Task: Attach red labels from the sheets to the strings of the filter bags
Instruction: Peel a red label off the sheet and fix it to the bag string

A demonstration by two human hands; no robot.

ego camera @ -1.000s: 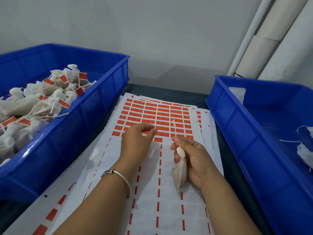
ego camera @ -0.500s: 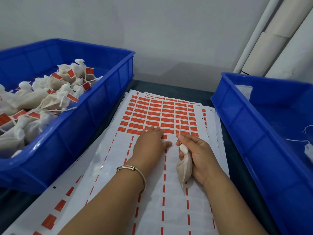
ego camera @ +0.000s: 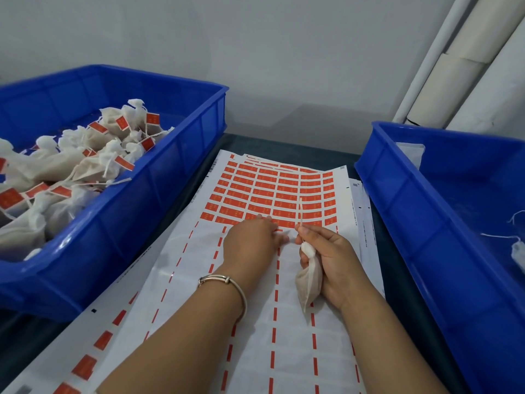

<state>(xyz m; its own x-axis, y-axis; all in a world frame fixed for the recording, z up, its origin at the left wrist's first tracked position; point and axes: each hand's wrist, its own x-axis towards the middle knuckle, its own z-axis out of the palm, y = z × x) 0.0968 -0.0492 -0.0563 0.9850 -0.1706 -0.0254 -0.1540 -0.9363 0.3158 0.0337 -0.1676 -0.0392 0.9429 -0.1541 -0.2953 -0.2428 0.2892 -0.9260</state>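
Two blue bins flank the hands: left bin [ego camera: 159,177] holds labelled filter bags [ego camera: 85,163], right bin [ego camera: 426,211] holds a few unlabelled ones [ego camera: 517,251]. Right hand [ego camera: 332,263] has its fingers curled round a filter bag [ego camera: 309,282], string [ego camera: 300,211] sticking up past the fingertips. Left hand [ego camera: 250,240] lies flat on the label sheet [ego camera: 255,322], fingertips at the nearest row of red labels [ego camera: 272,191], fingers close together. Bracelet [ego camera: 227,282] on the left wrist.

A dark table [ego camera: 284,143] carries a stack of label sheets [ego camera: 284,322] down its middle, a blue bin [ego camera: 159,194] at its left edge and another blue bin [ego camera: 426,223] at its right edge.
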